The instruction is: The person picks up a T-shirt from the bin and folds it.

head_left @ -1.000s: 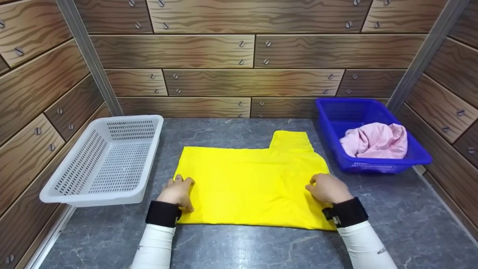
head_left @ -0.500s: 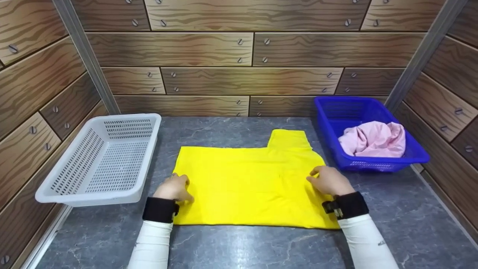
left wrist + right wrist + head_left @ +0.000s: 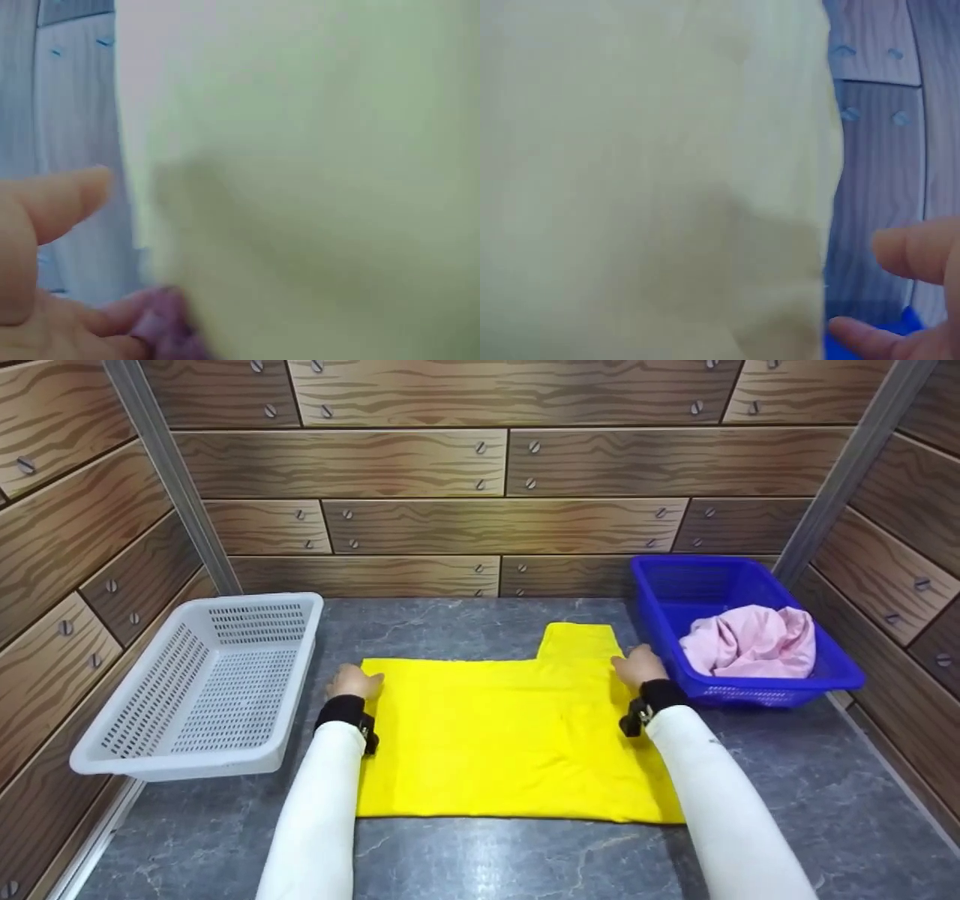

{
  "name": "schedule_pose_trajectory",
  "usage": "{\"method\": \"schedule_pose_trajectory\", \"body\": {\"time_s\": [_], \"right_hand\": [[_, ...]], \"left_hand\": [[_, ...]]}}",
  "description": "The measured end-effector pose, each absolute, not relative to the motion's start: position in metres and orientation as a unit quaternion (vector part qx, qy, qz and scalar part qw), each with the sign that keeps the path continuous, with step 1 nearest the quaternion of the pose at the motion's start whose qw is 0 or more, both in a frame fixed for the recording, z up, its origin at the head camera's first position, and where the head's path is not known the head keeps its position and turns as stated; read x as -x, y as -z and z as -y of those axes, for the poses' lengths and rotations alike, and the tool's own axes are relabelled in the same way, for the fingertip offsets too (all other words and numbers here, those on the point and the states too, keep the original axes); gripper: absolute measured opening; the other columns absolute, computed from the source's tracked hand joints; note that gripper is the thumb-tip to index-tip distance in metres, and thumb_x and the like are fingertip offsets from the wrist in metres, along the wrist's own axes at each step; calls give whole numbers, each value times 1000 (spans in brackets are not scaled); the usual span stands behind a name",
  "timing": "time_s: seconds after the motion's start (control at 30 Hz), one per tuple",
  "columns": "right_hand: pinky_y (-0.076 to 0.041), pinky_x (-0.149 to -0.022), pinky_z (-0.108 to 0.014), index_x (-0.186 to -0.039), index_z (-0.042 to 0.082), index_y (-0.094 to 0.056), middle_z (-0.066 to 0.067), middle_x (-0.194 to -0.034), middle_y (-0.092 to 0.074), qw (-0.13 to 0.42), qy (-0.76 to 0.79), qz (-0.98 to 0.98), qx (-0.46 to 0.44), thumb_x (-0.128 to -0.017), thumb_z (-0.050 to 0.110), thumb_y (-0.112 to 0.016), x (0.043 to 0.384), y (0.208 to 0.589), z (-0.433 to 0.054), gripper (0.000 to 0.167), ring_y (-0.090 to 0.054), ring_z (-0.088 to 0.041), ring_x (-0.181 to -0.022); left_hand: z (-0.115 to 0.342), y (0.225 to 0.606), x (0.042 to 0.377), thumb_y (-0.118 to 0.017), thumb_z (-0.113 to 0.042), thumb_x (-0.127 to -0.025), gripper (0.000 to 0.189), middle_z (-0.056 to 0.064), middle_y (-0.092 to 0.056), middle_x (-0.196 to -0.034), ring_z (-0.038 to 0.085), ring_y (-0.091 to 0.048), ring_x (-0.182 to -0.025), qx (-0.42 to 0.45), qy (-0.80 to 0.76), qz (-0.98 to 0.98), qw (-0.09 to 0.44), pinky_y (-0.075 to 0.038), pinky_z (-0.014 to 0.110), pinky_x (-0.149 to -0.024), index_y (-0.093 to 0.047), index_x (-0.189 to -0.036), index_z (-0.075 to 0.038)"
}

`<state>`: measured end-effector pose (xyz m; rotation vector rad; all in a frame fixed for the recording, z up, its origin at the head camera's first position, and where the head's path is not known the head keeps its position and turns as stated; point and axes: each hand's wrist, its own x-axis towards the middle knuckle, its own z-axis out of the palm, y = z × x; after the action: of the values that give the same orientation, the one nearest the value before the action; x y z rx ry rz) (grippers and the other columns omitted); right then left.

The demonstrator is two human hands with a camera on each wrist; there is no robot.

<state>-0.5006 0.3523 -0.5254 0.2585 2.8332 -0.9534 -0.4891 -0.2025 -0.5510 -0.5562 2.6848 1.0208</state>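
Note:
A yellow T-shirt [image 3: 480, 735], folded lengthwise, lies flat on the grey table with a sleeve [image 3: 579, 642] sticking out at its back right. My left hand [image 3: 354, 682] is at the shirt's back left corner, its thumb reaching over the cloth. At the right edge, just in front of the sleeve, is my right hand [image 3: 640, 666]. In the left wrist view the thumb [image 3: 71, 201] stands apart from the fingers beside the blurred cloth. The right wrist view likewise shows a gap between thumb [image 3: 915, 251] and finger [image 3: 862, 337] at the cloth's edge.
On the left stands a white perforated basket [image 3: 184, 765]. A blue basket [image 3: 780, 687] at the back right holds a crumpled pink cloth [image 3: 754, 641]. Wood-patterned walls [image 3: 412, 525] enclose the table [image 3: 480, 855] at the back and sides.
Both hands have moved away from the body along the shirt's side edges, from about its middle to its back part. The shirt lies as before.

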Motion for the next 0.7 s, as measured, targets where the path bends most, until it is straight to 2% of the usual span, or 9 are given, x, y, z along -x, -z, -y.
{"method": "schedule_pose_trajectory", "body": {"time_s": [0.07, 0.17, 0.23, 0.33, 0.43, 0.5, 0.6, 0.67, 0.7], "right_hand": [[-47, -135, -60, -161, -22, -49, -44, -164, -57, 77, 358, -926, -94, -117, 37, -55, 503, 526, -353, 74, -59, -55, -153], [-48, -132, -53, -162, -10, -59, -36, -169, -59, 81, 416, -901, -97, -118, 39, -58, 496, 516, -350, 66, -62, -45, -147], [-47, -129, -48, -163, -6, -62, -32, -173, -58, 85, 438, -890, -92, -118, 37, -60, 486, 504, -344, 62, -60, -42, -141], [-46, -126, -41, -163, -6, -63, -30, -175, -56, 61, 461, -882, -71, -120, 27, -62, 471, 488, -335, 54, -58, -44, -147], [-50, -116, -31, -151, -7, -72, -28, -160, -70, -29, 483, -873, -66, -118, 17, -68, 459, 480, -322, 41, -64, -43, -148], [-50, -106, -24, -140, -8, -79, -27, -147, -79, -103, 483, -867, -56, -116, 10, -71, 450, 475, -314, 31, -71, -38, -134], [-43, -90, -17, -123, -9, -82, -29, -126, -83, -189, 465, -864, -33, -112, 2, -72, 433, 467, -308, 19, -66, -15, -102], [-42, -86, -14, -118, -10, -81, -28, -116, -83, -220, 466, -857, -17, -110, -3, -70, 417, 461, -309, 16, -59, -2, -92], [-43, -83, -13, -117, -12, -81, -22, -108, -84, -227, 476, -850, -10, -108, -5, -69, 409, 459, -310, 16, -57, 2, -87]], "left_hand": [[204, 556, 492, -69, -46, -116, 79, 31, -58, -173, 57, -50, -164, 207, -376, -898, 97, -33, 70, -142, -49, -171, 8], [205, 564, 501, -72, -39, -115, 65, 28, -69, -163, 51, -64, -153, 195, -410, -889, 60, -42, 66, -138, -64, -161, 6], [206, 570, 508, -72, -32, -116, 57, 28, -71, -160, 47, -68, -147, 175, -440, -880, 33, -49, 61, -134, -66, -158, 6], [208, 579, 519, -68, -20, -117, 47, 31, -70, -159, 45, -70, -139, 149, -493, -857, -5, -57, 55, -124, -67, -157, 6], [214, 587, 525, -65, -13, -117, 39, 29, -71, -157, 43, -70, -135, 140, -534, -832, -49, -57, 55, -122, -71, -152, 3], [220, 593, 527, -66, -11, -115, 35, 28, -73, -154, 43, -70, -135, 136, -552, -818, -86, -56, 56, -123, -75, -147, 0], [227, 599, 524, -70, -11, -112, 29, 25, -77, -148, 42, -72, -134, 123, -560, -807, -139, -57, 55, -120, -79, -138, -4], [231, 598, 512, -70, -11, -112, 28, 25, -77, -146, 42, -73, -132, 113, -557, -809, -153, -58, 54, -117, -79, -137, -3], [232, 594, 502, -69, -11, -112, 28, 25, -77, -145, 42, -73, -131, 109, -550, -813, -154, -59, 53, -116, -78, -137, -3]]}}
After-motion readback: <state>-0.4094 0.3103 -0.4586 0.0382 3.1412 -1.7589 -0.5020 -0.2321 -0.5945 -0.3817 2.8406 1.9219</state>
